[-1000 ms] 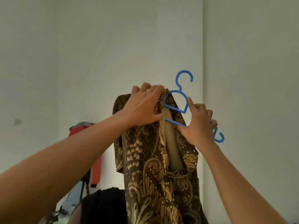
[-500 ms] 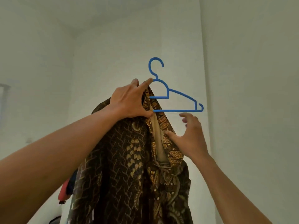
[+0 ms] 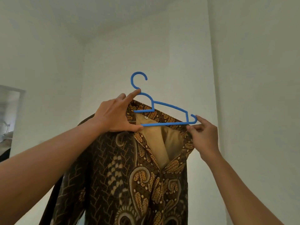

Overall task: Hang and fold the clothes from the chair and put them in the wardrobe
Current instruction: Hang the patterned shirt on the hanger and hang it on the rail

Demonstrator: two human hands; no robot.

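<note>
Our left hand [image 3: 116, 115] grips the blue hanger [image 3: 169, 106] and shirt [image 3: 113, 168] together. Our right hand [image 3: 203, 133] pinches the shirt at the hanger's far tip.

The left half of the blue plastic hanger [image 3: 170, 107] is hidden behind the left hand [image 3: 113, 116] and inside the brown-and-gold patterned shirt [image 3: 113, 176], whose hem and hanging sleeve are cut off by the bottom edge. The print on the small white collar label [image 3: 146, 117] is too small to be read. The fingertips of the right hand [image 3: 204, 133], pinching the shirt's shoulder, are folded out of sight. Both forearms are cropped by the frame. A blurred opening [image 3: 9, 119] is cut by the left edge.
</note>
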